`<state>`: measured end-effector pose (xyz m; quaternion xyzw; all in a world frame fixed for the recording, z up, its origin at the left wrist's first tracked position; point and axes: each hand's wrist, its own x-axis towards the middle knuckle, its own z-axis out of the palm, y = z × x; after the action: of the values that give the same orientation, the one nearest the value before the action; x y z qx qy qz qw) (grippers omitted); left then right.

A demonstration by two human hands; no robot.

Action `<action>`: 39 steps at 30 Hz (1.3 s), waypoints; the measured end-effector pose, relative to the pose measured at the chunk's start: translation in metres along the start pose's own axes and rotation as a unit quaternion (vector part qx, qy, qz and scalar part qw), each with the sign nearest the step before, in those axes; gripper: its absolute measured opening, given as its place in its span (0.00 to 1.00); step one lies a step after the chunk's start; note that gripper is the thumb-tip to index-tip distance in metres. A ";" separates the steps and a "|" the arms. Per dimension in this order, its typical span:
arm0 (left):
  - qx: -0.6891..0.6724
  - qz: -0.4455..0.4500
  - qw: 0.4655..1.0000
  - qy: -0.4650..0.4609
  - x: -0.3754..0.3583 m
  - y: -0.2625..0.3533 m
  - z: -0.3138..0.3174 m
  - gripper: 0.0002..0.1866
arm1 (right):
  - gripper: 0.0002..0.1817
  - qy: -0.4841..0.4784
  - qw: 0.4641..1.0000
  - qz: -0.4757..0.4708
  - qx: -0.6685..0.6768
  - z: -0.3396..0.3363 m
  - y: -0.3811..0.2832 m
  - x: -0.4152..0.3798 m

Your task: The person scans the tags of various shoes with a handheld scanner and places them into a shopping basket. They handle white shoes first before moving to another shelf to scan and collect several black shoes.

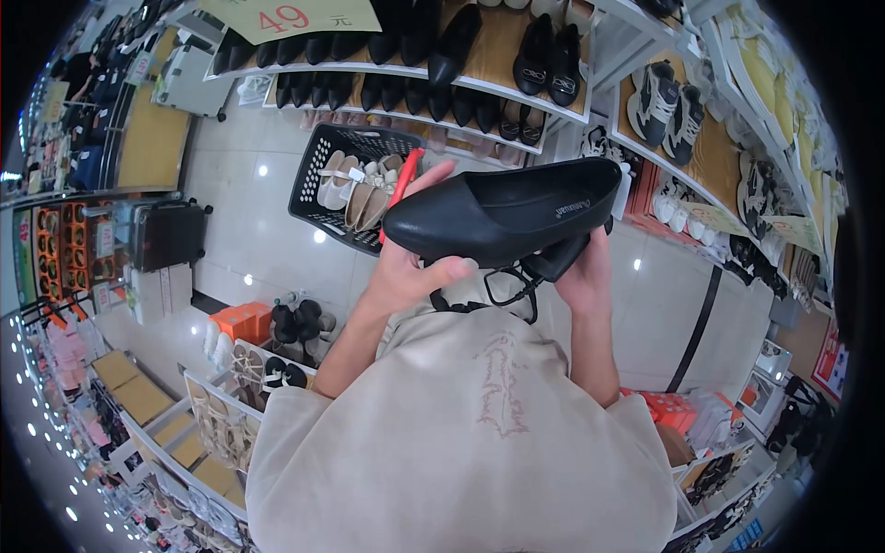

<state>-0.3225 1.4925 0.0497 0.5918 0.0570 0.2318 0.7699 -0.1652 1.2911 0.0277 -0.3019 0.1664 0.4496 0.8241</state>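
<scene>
A black pump (452, 221) with a pointed toe and a low block heel is held up in front of my chest, toe to the left. My left hand (406, 276) grips the toe end, thumb along the near side and fingers behind. My right hand (586, 276) is closed round the heel end, its fingers mostly hidden behind the shoe. Lettering shows on the insole. Below the shoe a black cord (507, 288) hangs at my waist. Behind my left hand stands a black basket (309, 184) with a red handle (413, 175), holding several light-coloured shoes (369, 205).
Ahead is a shelf (516, 78) of black shoes with a price card (290, 17). Sneakers (653, 106) fill a rack at the right. A dark suitcase (171, 235) stands at the left. Orange boxes (241, 323) and shoe racks (217, 415) are close behind me.
</scene>
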 end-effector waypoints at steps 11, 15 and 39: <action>0.032 -0.020 0.993 0.109 -0.032 -0.001 -0.081 0.44 | 0.18 0.045 0.999 -0.028 0.014 0.037 0.066 0.014; 0.135 0.025 0.990 0.035 -0.043 -0.002 -0.122 0.46 | 0.20 -0.011 1.000 -0.023 0.001 0.039 0.084 0.019; -0.470 -0.212 0.826 0.227 -0.004 -0.061 -0.123 0.39 | 0.15 -0.059 0.975 -0.072 -0.203 0.115 0.125 0.035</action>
<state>-0.3525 1.5881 -0.0443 0.0626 0.2382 0.1897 0.9505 -0.2506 1.4398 0.0530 -0.4468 0.0004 0.4303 0.7843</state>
